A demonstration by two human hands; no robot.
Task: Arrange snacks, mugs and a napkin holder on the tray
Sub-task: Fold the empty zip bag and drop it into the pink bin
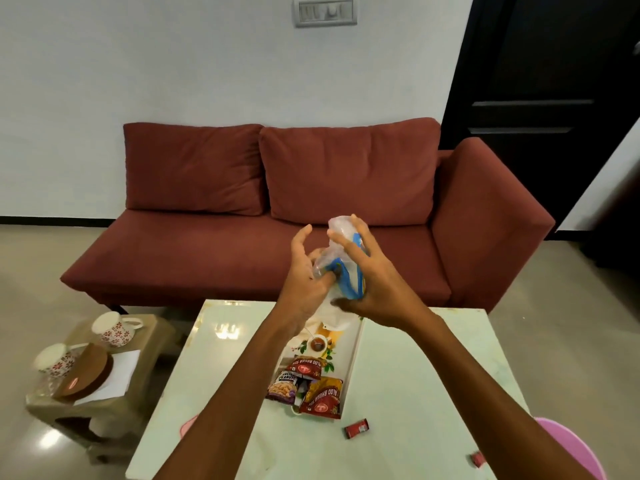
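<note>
Head view: the left hand point(303, 271) and right hand point(370, 278) gripped one plastic bag point(341, 230) above the tray point(355, 358), which held three snack packets point(323, 396); two mugs point(114, 329) stood well left of it.

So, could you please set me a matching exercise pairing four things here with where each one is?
Things:
1 bag
2 mugs
3 snack packets
4 red sachet

Places:
A on the tray
B on the stool
C held by left hand and right hand
D on the table, beside the tray

Pairs: 1-C, 2-B, 3-A, 4-D.
</note>
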